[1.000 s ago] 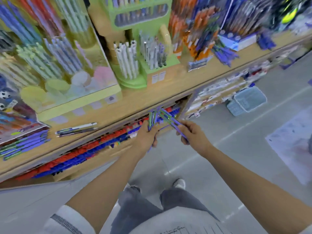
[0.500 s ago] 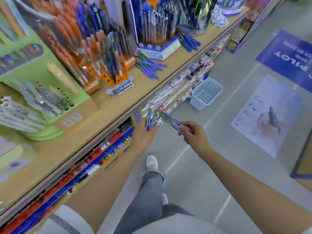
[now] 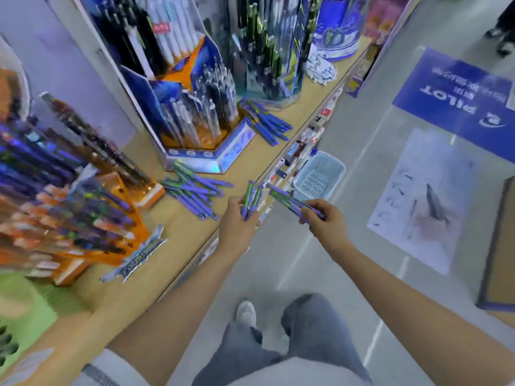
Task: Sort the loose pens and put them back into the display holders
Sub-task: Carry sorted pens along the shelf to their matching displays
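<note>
My left hand (image 3: 237, 221) grips a small bunch of purple-and-green pens (image 3: 252, 197) upright, just over the front edge of the wooden shelf (image 3: 178, 240). My right hand (image 3: 324, 221) holds a second bunch of the same pens (image 3: 287, 200), pointing up and left, out over the aisle. A loose pile of purple pens (image 3: 195, 190) lies on the shelf just left of my left hand. Another loose pile (image 3: 264, 122) lies further along. Behind the piles stands a blue display holder (image 3: 195, 118) full of pens.
An orange display holder (image 3: 92, 218) of pens stands at the left, a round dark display (image 3: 267, 51) further back. A pale blue basket (image 3: 319, 175) sits on the floor below the shelf. A blue floor sign (image 3: 457, 98) and my legs (image 3: 278, 344) are in the aisle.
The view has swung right along the shelf, bringing the blue display and loose purple piles into sight. Both hands kept hold of their pens and stayed close together.
</note>
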Motion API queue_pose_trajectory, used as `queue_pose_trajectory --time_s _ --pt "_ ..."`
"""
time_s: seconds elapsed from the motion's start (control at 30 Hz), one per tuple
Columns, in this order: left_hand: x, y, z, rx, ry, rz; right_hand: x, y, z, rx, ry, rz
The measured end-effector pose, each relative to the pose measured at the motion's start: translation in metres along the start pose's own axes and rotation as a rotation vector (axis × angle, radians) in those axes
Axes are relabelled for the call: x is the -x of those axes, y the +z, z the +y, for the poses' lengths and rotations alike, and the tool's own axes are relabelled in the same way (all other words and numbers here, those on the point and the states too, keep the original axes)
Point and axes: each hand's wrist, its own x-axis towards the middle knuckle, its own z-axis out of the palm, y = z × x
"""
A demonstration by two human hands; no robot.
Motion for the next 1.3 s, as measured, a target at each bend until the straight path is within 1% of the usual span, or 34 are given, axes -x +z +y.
queue_pose_trajectory --time_s 0.13,0.23,0.37,0.5,0.6,0.7,0.83,1.0,1.13,1.3 --pt "-0.045 0.030 0.022 0.039 0.000 -0.001 -0.061 -0.021 -0.015 0.029 -0.042 -0.034" --pt "-0.075 0.055 0.043 0.096 -0.016 0.046 -0.113 -0.039 -0.025 0.069 -0.065 -0.066" --pt "-0.110 0.090 0.074 0.209 -0.100 0.178 -0.187 -0.060 -0.042 0.166 -0.088 -0.145" --pt "-0.133 0.120 0.101 0.294 -0.174 0.307 -0.246 -0.075 -0.060 0.204 -0.114 -0.243" --pt "-0.151 0.138 0.120 0.330 -0.186 0.311 -0.284 -0.085 -0.073 0.213 -0.162 -0.260" --pt "-0.175 0.154 0.135 0.354 -0.191 0.303 -0.317 -0.095 -0.077 0.197 -0.160 -0.245" --pt "-0.207 0.165 0.145 0.366 -0.203 0.254 -0.348 -0.103 -0.079 0.204 -0.149 -0.259" --pt "-0.224 0.174 0.144 0.371 -0.220 0.267 -0.366 -0.100 -0.079 0.224 -0.178 -0.349" --pt "-0.215 0.180 0.145 0.426 -0.258 0.347 -0.364 -0.102 -0.079 0.197 -0.203 -0.393" --pt "-0.186 0.189 0.140 0.515 -0.283 0.488 -0.356 -0.106 -0.073 0.229 -0.256 -0.546"
